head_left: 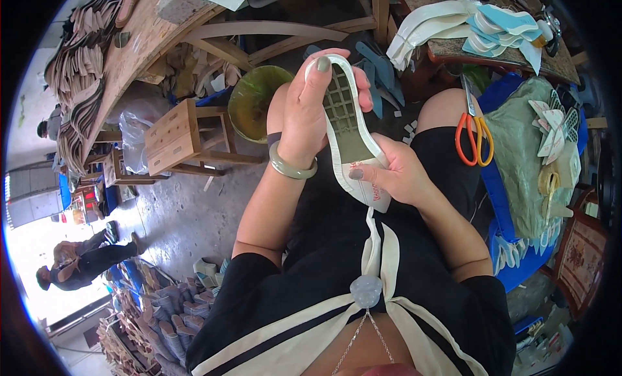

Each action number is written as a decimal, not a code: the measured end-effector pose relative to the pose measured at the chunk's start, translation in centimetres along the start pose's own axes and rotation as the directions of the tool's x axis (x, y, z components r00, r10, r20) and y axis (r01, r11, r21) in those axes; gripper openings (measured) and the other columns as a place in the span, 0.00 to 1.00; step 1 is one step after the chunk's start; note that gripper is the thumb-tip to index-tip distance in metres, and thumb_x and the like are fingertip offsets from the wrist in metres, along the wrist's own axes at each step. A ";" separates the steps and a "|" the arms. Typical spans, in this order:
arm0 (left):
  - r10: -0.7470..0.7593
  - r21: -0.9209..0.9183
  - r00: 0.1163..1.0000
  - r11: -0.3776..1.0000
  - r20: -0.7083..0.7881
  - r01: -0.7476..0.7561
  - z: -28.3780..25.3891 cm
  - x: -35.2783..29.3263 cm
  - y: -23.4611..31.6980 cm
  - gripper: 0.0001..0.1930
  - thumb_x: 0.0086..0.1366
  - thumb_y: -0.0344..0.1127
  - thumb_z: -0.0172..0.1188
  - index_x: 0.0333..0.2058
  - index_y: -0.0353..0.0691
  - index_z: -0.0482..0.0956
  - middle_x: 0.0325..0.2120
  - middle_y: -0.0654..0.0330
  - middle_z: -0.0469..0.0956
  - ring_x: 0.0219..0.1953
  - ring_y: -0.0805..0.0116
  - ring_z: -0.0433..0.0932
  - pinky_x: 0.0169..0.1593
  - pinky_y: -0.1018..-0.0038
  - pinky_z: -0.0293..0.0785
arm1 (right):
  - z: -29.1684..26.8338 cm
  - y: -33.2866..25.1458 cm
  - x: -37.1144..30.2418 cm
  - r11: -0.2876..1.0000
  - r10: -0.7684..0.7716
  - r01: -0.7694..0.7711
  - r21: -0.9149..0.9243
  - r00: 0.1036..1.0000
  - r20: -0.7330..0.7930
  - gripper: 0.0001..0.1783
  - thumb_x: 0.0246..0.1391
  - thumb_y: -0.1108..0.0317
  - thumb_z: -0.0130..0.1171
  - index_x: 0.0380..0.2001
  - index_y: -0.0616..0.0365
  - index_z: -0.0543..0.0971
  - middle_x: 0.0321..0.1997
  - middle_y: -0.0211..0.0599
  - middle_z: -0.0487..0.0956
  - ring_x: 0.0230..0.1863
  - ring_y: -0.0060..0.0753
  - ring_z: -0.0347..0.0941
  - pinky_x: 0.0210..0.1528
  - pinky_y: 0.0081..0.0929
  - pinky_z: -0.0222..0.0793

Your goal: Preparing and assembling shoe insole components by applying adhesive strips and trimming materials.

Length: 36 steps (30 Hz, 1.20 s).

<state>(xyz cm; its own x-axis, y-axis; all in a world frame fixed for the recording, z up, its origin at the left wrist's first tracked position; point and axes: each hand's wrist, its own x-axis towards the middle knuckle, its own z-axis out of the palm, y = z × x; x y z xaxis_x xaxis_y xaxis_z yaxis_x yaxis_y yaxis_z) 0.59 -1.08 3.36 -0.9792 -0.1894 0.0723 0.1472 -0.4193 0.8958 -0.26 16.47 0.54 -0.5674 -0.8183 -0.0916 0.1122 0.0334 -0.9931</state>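
A shoe sole (353, 139) is held up in front of my body between both hands. It has a white rim, an olive-green grid on its wide part and a white patch with red print at its narrow lower end. My left hand (314, 104) wraps round the upper wide end, thumb on the rim and fingertips showing past the far edge. Lower down, my right hand (402, 172) pinches the narrow end, its thumb pressed on the white patch; the fingers behind are hidden. Scissors (475, 133) with orange and yellow handles rest by my right knee.
Wooden stools (175, 139) and a green-yellow bin (256, 104) stand left. White and blue cut pieces (502, 29) lie on a table at upper right. A green sheet (518, 168) bears more pieces at right. Stacked soles (74, 84) line the left bench. A person (87, 256) stands far left.
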 end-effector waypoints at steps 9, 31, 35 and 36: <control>-0.347 0.154 0.927 0.933 0.142 0.326 -0.8 -2.2 -0.5 0.20 0.72 0.48 0.40 0.44 0.34 0.66 0.30 0.59 0.75 0.30 0.73 0.75 0.37 0.76 0.75 | -4.1 0.9 0.6 0.984 -0.069 0.061 -0.169 0.997 -0.041 0.19 0.58 0.55 0.54 0.42 0.61 0.76 0.27 0.28 0.76 0.25 0.14 0.69 0.28 0.14 0.65; -0.408 -0.171 0.714 0.790 0.569 0.589 5.7 -0.5 -3.6 0.36 0.67 0.58 0.45 0.61 0.32 0.54 0.37 0.53 0.73 0.36 0.65 0.76 0.46 0.67 0.74 | -10.5 -1.4 3.5 0.842 -0.538 0.327 -0.429 0.565 -0.625 0.20 0.66 0.58 0.42 0.36 0.65 0.77 0.30 0.31 0.78 0.33 0.20 0.71 0.37 0.19 0.66; -0.429 -0.079 0.606 0.770 0.671 0.633 6.4 0.6 -3.6 0.39 0.65 0.57 0.48 0.63 0.33 0.52 0.36 0.57 0.72 0.38 0.68 0.74 0.45 0.71 0.72 | -13.4 -1.5 1.8 0.812 -0.580 0.392 -0.433 0.457 -0.674 0.23 0.66 0.55 0.40 0.37 0.64 0.77 0.27 0.30 0.77 0.29 0.18 0.71 0.34 0.17 0.66; -0.428 -0.072 0.603 0.773 0.673 0.630 6.6 1.3 -3.3 0.39 0.65 0.57 0.48 0.63 0.33 0.52 0.36 0.57 0.72 0.38 0.68 0.74 0.45 0.71 0.72 | -13.8 -1.3 1.4 0.845 -0.527 0.373 -0.383 0.461 -0.714 0.22 0.66 0.55 0.41 0.38 0.63 0.77 0.24 0.28 0.75 0.26 0.16 0.68 0.30 0.16 0.63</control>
<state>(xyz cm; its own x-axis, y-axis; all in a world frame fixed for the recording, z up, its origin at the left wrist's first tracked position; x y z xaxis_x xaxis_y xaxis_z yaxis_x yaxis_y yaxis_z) -2.13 5.92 3.41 -0.7472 0.6631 -0.0448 -0.4929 -0.5077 0.7066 -12.46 23.18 0.73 -0.9032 0.0155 0.4289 -0.4291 -0.0579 -0.9014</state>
